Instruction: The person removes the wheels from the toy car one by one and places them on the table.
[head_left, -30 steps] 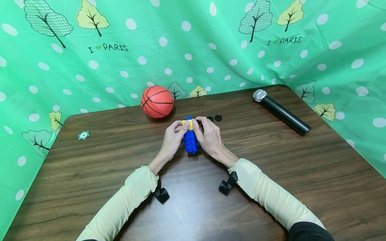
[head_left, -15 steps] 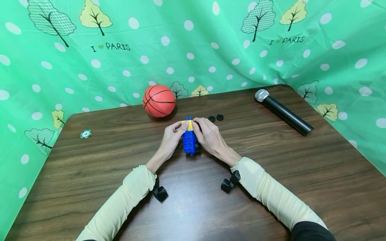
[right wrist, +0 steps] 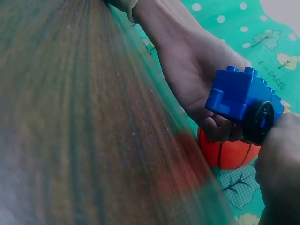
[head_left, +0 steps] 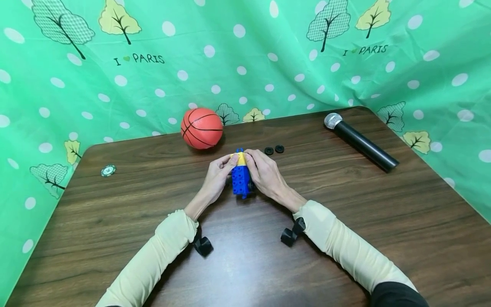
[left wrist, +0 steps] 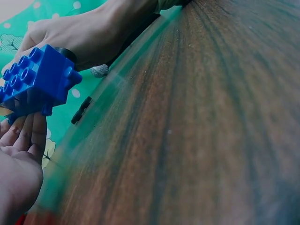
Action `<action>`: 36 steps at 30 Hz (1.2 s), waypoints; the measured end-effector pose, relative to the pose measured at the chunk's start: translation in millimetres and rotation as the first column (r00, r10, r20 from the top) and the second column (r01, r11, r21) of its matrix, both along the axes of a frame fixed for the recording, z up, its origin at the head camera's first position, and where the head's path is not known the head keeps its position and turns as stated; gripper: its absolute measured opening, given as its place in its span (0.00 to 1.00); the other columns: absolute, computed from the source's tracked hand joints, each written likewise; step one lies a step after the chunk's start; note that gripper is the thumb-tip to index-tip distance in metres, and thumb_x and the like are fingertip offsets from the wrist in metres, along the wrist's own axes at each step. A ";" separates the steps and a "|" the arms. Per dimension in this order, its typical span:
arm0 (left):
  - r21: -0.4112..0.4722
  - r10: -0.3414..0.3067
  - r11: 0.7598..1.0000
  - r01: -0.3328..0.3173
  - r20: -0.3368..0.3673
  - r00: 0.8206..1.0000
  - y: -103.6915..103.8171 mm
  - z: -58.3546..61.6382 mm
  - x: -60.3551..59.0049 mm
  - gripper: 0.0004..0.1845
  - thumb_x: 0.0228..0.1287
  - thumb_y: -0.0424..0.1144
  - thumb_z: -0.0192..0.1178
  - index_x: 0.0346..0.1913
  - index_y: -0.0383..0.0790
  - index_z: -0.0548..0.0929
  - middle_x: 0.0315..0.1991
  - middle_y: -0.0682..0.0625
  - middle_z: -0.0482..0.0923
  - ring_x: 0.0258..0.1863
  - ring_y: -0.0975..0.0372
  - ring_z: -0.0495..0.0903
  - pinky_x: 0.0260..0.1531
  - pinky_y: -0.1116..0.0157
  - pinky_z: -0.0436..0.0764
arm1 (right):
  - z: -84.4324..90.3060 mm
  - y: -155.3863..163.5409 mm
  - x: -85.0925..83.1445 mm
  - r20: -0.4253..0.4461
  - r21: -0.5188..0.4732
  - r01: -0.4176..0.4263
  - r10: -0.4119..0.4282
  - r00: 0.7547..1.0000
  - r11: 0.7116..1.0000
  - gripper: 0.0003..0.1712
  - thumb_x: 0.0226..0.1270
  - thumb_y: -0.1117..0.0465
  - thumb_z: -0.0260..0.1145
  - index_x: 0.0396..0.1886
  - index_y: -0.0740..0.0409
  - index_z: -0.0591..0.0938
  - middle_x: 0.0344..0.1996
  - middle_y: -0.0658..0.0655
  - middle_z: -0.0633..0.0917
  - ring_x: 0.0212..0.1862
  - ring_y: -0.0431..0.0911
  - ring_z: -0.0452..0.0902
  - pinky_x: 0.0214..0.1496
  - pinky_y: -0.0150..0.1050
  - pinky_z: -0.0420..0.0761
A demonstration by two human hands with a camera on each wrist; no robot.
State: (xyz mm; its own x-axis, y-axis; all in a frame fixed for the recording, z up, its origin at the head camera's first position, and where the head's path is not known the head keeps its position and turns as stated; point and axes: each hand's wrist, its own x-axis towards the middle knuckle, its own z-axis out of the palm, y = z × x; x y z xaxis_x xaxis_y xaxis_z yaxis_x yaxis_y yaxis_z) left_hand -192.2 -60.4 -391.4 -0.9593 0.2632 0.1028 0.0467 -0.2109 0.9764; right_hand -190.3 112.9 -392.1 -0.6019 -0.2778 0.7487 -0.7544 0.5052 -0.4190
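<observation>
Both grips, left hand (head_left: 217, 179) and right hand (head_left: 266, 175), pinch the blue brick car (head_left: 241, 180) mid-surface, seating its yellow brick (head_left: 240, 158); next likely needs firm downward press.

A dark brown wood-grain surface (head_left: 383, 221) with rounded far corners fills the lower part of the head view, its top catching a soft sheen of even indoor light. Behind and on both sides hangs a wrinkled green fabric backdrop (head_left: 268, 64), printed with white dots, green and yellow trees and the words "I love PARIS" twice.
</observation>
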 end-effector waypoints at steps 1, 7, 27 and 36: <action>0.009 -0.005 1.000 0.005 0.004 1.000 -0.1 0.1 -0.1 0.22 0.82 0.39 0.51 0.62 0.20 0.76 0.37 0.50 0.86 0.33 0.64 0.85 0.39 0.66 0.84 | -0.1 0.0 -0.3 0.008 -0.017 -0.005 0.006 1.000 1.000 0.09 0.78 0.72 0.58 0.51 0.70 0.81 0.38 0.62 0.85 0.36 0.51 0.81 0.39 0.46 0.83; 0.043 -0.001 0.999 0.000 0.008 1.000 -0.6 2.4 -0.5 0.21 0.82 0.37 0.49 0.60 0.19 0.76 0.35 0.51 0.85 0.32 0.64 0.84 0.37 0.67 0.83 | 1.3 1.2 -2.7 0.034 -0.113 -0.038 0.042 0.999 0.993 0.10 0.79 0.72 0.57 0.50 0.69 0.83 0.38 0.62 0.85 0.37 0.50 0.80 0.40 0.44 0.81; 0.041 0.076 0.996 -0.079 0.057 0.995 -2.3 0.7 -1.7 0.18 0.81 0.39 0.54 0.57 0.23 0.76 0.37 0.49 0.84 0.33 0.64 0.84 0.39 0.67 0.84 | -2.5 20.2 -11.9 0.026 -0.043 0.030 -0.029 0.999 0.999 0.14 0.72 0.64 0.70 0.52 0.66 0.82 0.33 0.57 0.77 0.33 0.48 0.72 0.33 0.40 0.72; 0.017 0.080 0.997 -0.081 0.050 0.996 -2.3 -0.1 -2.2 0.19 0.80 0.39 0.55 0.58 0.23 0.76 0.39 0.47 0.85 0.35 0.65 0.84 0.39 0.68 0.83 | -2.9 31.8 -13.3 0.066 -0.008 0.060 -0.060 0.996 0.998 0.17 0.74 0.64 0.65 0.58 0.67 0.81 0.34 0.57 0.78 0.35 0.49 0.74 0.36 0.43 0.76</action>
State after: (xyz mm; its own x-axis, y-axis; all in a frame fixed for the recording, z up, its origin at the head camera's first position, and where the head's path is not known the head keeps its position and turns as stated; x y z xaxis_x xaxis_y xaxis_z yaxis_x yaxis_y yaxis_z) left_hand -194.4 -62.7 -391.5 -0.9812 0.1834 0.0593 0.0164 -0.2272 0.9737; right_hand -203.6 144.7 -395.0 -0.6650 -0.2325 0.7097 -0.6937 0.5443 -0.4717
